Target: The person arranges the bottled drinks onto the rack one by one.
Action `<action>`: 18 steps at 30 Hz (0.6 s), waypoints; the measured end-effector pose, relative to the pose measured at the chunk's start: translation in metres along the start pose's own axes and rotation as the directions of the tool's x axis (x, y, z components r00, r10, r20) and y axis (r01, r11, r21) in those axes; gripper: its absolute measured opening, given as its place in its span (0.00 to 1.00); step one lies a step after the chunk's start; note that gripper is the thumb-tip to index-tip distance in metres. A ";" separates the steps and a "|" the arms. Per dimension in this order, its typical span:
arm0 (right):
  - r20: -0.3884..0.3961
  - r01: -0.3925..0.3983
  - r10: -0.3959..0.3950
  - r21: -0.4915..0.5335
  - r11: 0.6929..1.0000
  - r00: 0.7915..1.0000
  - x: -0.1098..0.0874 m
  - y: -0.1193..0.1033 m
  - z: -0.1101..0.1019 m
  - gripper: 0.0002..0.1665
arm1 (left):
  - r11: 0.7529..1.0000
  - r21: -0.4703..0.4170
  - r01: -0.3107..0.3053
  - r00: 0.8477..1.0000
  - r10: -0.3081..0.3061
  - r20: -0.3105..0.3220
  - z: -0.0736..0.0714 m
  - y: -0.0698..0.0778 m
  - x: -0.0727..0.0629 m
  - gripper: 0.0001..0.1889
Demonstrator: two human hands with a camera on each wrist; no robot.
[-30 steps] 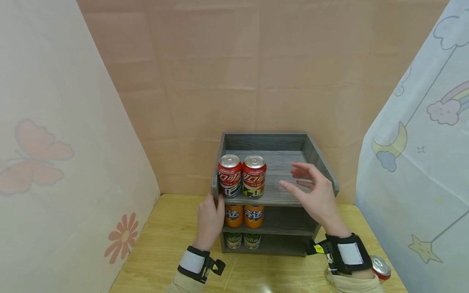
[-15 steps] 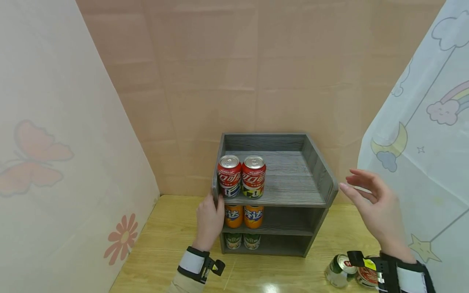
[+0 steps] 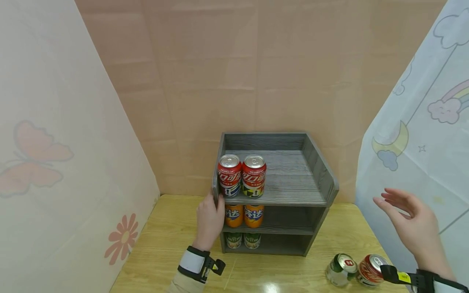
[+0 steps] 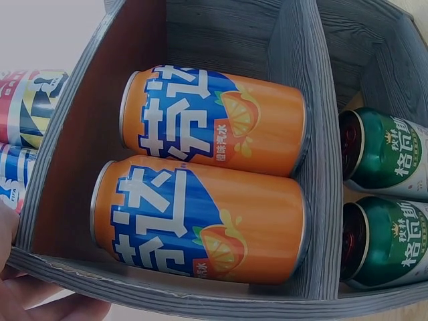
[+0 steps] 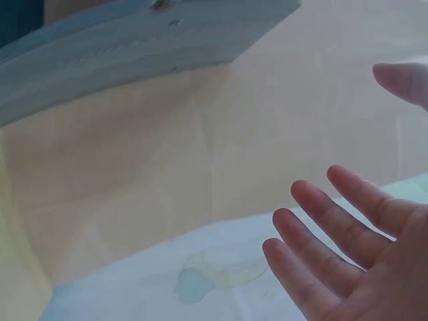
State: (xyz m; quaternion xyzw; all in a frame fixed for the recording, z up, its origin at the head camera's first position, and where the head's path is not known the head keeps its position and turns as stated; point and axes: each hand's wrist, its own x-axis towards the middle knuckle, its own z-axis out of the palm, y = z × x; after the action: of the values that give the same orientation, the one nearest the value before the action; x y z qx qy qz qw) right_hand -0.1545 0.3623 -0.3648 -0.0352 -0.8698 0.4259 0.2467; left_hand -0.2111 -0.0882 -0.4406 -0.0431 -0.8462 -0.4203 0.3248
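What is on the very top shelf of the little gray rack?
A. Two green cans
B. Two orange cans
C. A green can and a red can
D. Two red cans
D: two red cans stand side by side at the left front of the top shelf of the gray rack; the orange cans are one shelf down and the green cans are at the bottom.

Two orange cans (image 3: 243, 215) stand side by side on the middle tier at frame centre, two green cans (image 3: 242, 240) on the bottom tier just below them. Left third of frame: a pale curtain printed with a butterfly (image 3: 33, 156) and a flower (image 3: 122, 238). Right edge: a white curtain with moon, cloud and rainbow prints (image 3: 421, 134); behind everything, a pinkish panelled wall (image 3: 234, 69); below, a light wood-grain counter (image 3: 165, 244).
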 end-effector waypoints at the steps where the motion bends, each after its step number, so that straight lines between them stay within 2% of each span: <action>1: 0.008 -0.014 0.015 -0.021 1.000 1.000 0.000 0.006 -0.001 0.26 | 1.000 0.001 0.001 1.000 -0.001 0.001 0.000 0.000 0.000 0.06; 5: 0.049 -0.088 0.094 -0.111 0.990 0.994 -0.002 0.029 -0.003 0.35 | 1.000 0.002 0.005 1.000 -0.005 0.001 0.000 0.000 0.000 0.05; 8: 0.083 -0.158 0.174 -0.170 0.973 0.981 -0.001 0.045 -0.006 0.41 | 1.000 -0.001 -0.001 1.000 0.001 -0.001 0.000 0.000 0.000 0.05; 13: 0.137 -0.252 0.287 -0.225 0.941 0.948 -0.003 0.071 -0.006 0.47 | 1.000 -0.006 -0.007 1.000 0.007 0.005 0.001 -0.002 0.001 0.05; 18: 0.204 -0.321 0.381 -0.275 0.906 0.902 -0.008 0.098 -0.006 0.52 | 1.000 -0.008 -0.004 1.000 0.004 0.003 0.001 -0.002 0.001 0.06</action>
State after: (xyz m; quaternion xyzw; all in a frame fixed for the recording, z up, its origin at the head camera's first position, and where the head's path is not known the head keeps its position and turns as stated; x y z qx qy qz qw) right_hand -0.1593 0.4268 -0.4396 -0.1665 -0.9173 0.3586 0.0466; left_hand -0.2126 -0.0885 -0.4418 -0.0468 -0.8449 -0.4230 0.3240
